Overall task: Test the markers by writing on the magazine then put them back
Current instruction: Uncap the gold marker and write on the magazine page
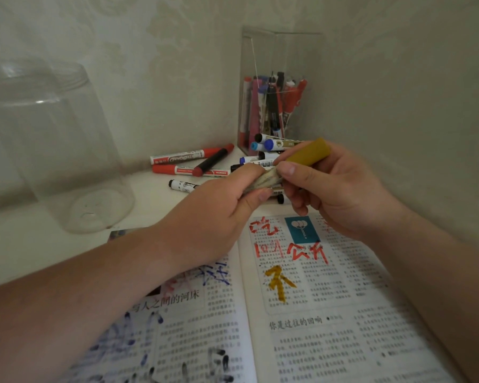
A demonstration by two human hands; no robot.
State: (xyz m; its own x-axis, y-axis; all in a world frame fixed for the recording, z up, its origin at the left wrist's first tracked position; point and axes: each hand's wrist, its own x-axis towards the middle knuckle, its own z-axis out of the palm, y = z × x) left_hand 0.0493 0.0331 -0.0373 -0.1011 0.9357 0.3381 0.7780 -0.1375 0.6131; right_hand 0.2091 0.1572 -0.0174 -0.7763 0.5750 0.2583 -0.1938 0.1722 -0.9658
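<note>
Both hands hold a gold marker above the open magazine. My left hand grips the marker's patterned barrel. My right hand pinches its mustard-gold cap, which points up and right. Cap and barrel meet between my fingers; whether the cap is fully seated I cannot tell. The magazine pages carry red, blue, black and gold test strokes. Loose markers in red, black and blue lie on the table behind my hands.
A tall clear plastic box in the back corner holds several markers upright. A large clear jar stands at the left. Walls close the back and right sides. The white table shows left of the magazine.
</note>
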